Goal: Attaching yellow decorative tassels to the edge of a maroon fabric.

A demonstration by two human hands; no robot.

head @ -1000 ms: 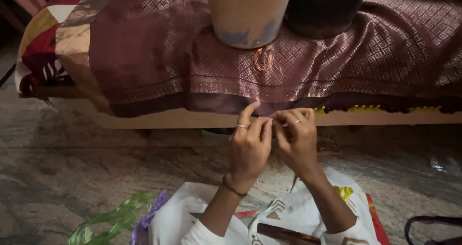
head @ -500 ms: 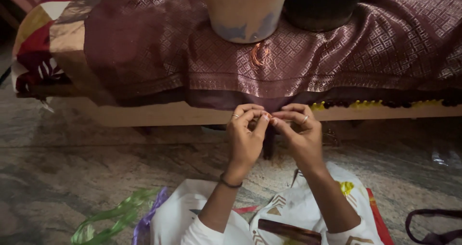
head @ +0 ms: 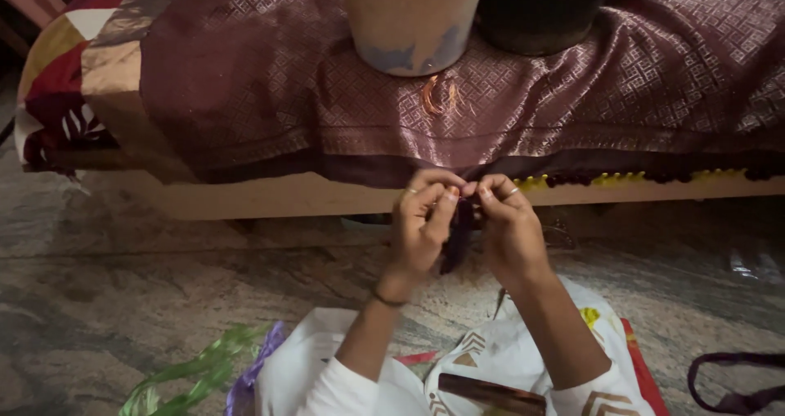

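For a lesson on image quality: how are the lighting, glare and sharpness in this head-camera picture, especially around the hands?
Head view: dim, warm indoor light; the maroon cloth shows a soft sheen on its woven pattern, no harsh glare. The left hand and right hand are slightly soft, and the dark tassel between them blends into shadow. The pots are cut off at the top edge.
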